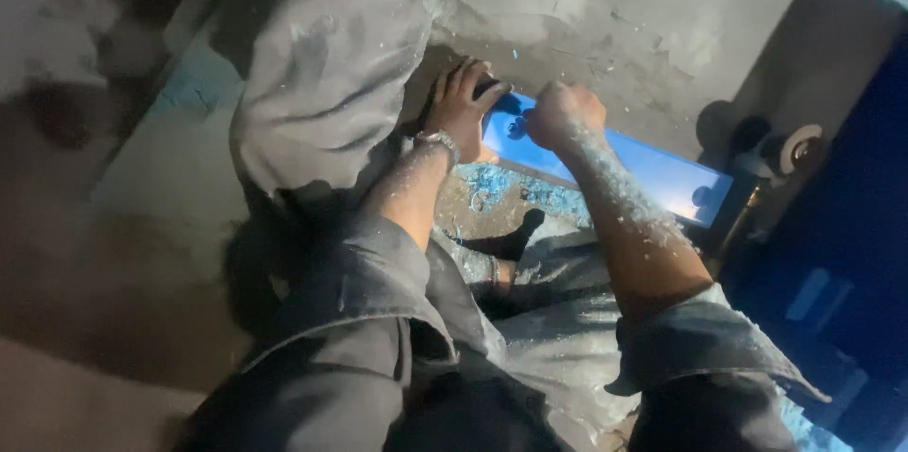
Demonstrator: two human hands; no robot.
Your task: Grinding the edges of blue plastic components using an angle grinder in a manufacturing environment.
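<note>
**Blue strip held at both hands on a dusty floor**

A long, flat blue strip [653, 173], smooth and glossy, is laid slantwise from the picture's centre toward four o'clock. Its upper end is covered by the left hand [461, 110], whose fingers are spread and pressed flat over the edge at eleven o'clock of the strip. Just beside it, at one o'clock of that hand, the right hand [565, 114] is clenched into a fist on the strip's top; whatever is gripped inside cannot be made out. A metal bracelet [439, 142] is worn on the left wrist. Both forearms are flecked with pale shavings, and blue shavings [501, 185] are scattered under the strip at six o'clock. Grey, dust-caked trousers [331, 83] are seen at ten o'clock. A small round wheel-like part [799, 145] is blurred at three o'clock. The rough grey floor [615, 17] is cut off by darkness on the right.
</note>
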